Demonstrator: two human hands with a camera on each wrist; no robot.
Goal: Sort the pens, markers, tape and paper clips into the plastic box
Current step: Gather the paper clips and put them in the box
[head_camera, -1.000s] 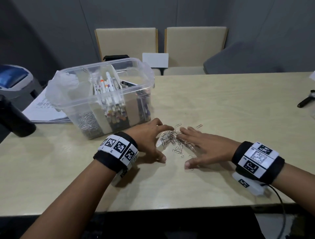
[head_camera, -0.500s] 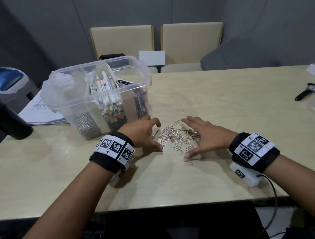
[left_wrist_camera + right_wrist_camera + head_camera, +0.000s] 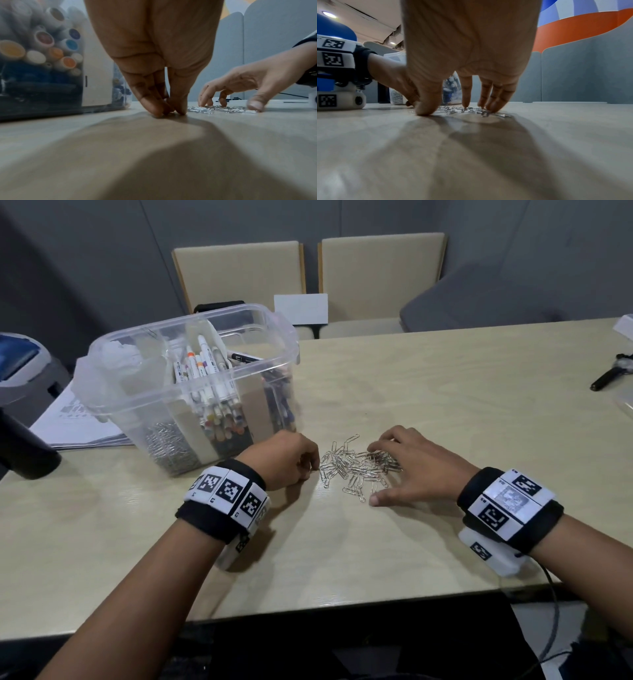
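Dozens of silver paper clips (image 3: 356, 469) lie in a loose heap on the pale wooden bench (image 3: 445, 405), between our two hands. Our left hand (image 3: 286, 462) sits at the heap's left edge, fingertips (image 3: 154, 108) bunched against the thumb on the bench; we cannot tell whether a clip is pinched there. Our right hand (image 3: 416, 470) is spread, its fingertips (image 3: 465, 104) pressing on the heap's right side and the thumb planted on the bench nearer us. Just left of the heap stands the clear plastic box (image 3: 287, 337) with card dividers: more clips fill its front left compartment, white markers (image 3: 209, 371) with coloured caps stand in the middle one, dark pens (image 3: 281, 405) on the right. Both wrists wear black bands (image 3: 226, 498) with square black-and-white code tags; any small lettering on them and on the markers is too small to read.
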